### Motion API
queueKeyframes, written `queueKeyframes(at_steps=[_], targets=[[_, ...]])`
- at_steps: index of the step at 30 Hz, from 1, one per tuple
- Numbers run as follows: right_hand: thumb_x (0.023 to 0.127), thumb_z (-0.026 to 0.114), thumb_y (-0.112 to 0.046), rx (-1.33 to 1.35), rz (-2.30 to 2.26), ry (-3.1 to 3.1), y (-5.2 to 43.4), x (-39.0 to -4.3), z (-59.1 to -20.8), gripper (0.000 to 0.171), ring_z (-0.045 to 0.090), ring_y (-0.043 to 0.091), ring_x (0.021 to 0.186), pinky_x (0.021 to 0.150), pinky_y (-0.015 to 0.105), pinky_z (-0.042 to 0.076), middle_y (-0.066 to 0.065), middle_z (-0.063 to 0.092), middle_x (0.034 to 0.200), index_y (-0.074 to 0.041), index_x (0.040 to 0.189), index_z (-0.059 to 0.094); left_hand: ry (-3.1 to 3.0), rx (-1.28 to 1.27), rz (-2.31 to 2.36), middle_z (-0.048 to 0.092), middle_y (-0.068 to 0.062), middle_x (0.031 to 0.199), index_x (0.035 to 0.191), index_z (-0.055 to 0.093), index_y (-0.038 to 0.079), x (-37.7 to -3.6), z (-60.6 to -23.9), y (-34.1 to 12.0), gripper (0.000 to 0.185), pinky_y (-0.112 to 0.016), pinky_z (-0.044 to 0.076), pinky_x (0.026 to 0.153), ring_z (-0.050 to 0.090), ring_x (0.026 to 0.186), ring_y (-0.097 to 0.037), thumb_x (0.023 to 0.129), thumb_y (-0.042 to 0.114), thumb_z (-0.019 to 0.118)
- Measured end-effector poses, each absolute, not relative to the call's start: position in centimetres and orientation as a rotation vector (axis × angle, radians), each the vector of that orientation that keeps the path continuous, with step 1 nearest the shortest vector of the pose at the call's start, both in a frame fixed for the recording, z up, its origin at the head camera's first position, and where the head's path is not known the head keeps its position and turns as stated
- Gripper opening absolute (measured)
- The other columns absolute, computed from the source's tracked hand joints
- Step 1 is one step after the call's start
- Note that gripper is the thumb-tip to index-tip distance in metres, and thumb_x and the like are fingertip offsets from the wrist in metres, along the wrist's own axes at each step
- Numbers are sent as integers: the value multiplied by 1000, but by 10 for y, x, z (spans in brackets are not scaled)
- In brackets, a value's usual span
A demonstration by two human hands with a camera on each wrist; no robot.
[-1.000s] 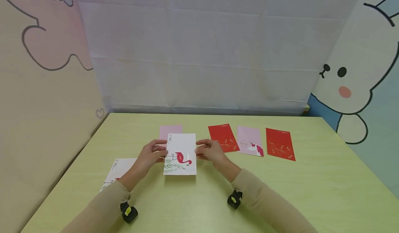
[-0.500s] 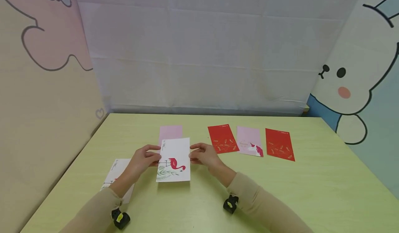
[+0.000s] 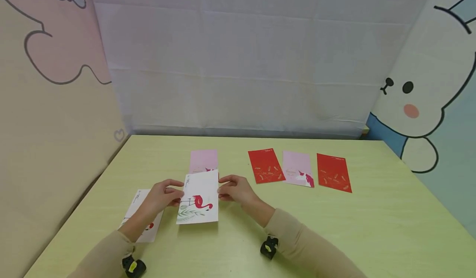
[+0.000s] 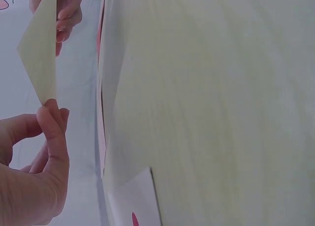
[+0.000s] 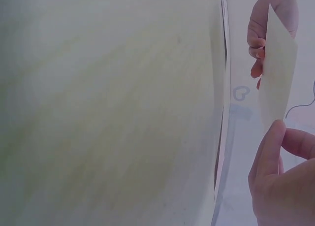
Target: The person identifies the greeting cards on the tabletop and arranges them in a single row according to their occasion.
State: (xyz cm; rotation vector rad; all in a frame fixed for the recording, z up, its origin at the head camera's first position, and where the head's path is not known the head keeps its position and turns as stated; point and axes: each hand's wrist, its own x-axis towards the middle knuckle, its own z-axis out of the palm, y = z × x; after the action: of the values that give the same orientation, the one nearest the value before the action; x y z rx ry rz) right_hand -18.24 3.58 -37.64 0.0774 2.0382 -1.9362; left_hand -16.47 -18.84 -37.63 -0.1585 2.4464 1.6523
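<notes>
A white card [image 3: 198, 197] printed with a red flamingo and green leaves is held up over the table between both hands. My left hand [image 3: 160, 196] pinches its left edge, and my right hand [image 3: 236, 192] pinches the right edge. In the left wrist view the plain back of the card [image 4: 42, 53] shows, with the left fingers [image 4: 53, 132] at its near edge. The right wrist view has the right fingers [image 5: 270, 149] on the opposite edge. Another white flamingo card [image 3: 154, 224] lies on the table, partly hidden under the left forearm.
Along the back of the table [image 3: 297, 232] lie a pink card [image 3: 203, 159], partly covered by the held card in view, a red card [image 3: 265, 166], a pink unicorn card [image 3: 296, 164] and a second red card [image 3: 334, 172]. A white cloth [image 3: 241, 63] hangs behind.
Both hands have moved left and towards the person with the flamingo card, which now tilts slightly. More of the pink card behind it shows. The cards on the table have stayed put.
</notes>
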Motion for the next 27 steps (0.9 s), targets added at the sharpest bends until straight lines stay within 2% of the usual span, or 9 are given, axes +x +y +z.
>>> queueKeyframes(at_steps=[16, 27], targets=[[80, 63, -3, 49, -1931, 2006, 12, -180, -377, 22, 60, 15, 60, 60, 28, 51, 9, 59, 73, 2, 100, 57, 2472, -95, 1604, 56, -16, 98, 115, 47, -9, -158, -373, -212, 37, -29, 51, 64, 58, 72, -19, 84, 7, 59], [78, 63, 2, 19, -1868, 2006, 0, -180, -381, 20, 57, 14, 54, 59, 29, 52, 9, 59, 69, 2, 96, 56, 2501, -96, 1506, 55, -14, 96, 113, 50, -9, -154, -380, -223, 34, -31, 51, 63, 58, 73, -20, 83, 6, 59]])
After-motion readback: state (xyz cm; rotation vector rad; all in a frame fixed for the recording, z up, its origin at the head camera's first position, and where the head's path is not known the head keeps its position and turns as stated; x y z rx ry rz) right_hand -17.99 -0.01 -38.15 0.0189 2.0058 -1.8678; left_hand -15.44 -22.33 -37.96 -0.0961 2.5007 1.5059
